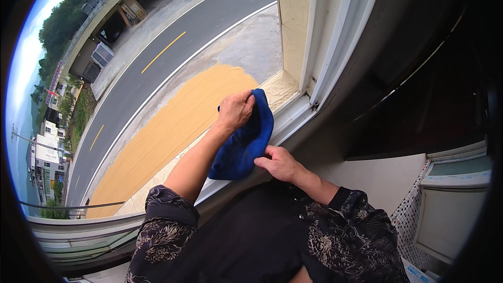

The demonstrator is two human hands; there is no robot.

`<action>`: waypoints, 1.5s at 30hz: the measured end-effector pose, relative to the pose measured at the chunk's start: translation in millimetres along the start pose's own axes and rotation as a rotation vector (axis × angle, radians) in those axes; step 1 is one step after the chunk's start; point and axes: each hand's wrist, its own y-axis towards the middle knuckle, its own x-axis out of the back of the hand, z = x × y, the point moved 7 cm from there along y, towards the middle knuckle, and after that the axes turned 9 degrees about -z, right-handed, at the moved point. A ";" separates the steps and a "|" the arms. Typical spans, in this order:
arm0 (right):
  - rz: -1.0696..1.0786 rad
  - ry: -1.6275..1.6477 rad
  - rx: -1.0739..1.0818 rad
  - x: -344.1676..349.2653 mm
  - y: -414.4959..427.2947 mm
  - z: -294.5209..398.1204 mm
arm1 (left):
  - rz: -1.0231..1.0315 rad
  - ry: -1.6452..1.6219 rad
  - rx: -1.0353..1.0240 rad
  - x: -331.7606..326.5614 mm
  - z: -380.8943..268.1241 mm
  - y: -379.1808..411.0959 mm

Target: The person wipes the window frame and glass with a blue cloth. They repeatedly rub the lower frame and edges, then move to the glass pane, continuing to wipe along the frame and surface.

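Observation:
A dark blue cloth hangs in folds over the white window track of an open window. My left hand grips its upper edge, fingers curled over the fabric, with the forearm reaching across the sill. Lower down and to the right, my right hand pinches the cloth's near edge between thumb and fingers. The cloth hides part of the track and the ledge behind it. Outside the track, the pale ledge has a rough, stained surface.
White window jambs rise at the right. Below outside, a wide spread of yellow grain-like material lies beside a paved road. A window sash stands at lower left. Indoors, a pale panelled unit stands at right.

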 end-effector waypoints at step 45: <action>-0.474 -0.751 1.187 72.9 22.0 49.6 | 0.738 0.018 -0.163 66.4 70.1 -84.7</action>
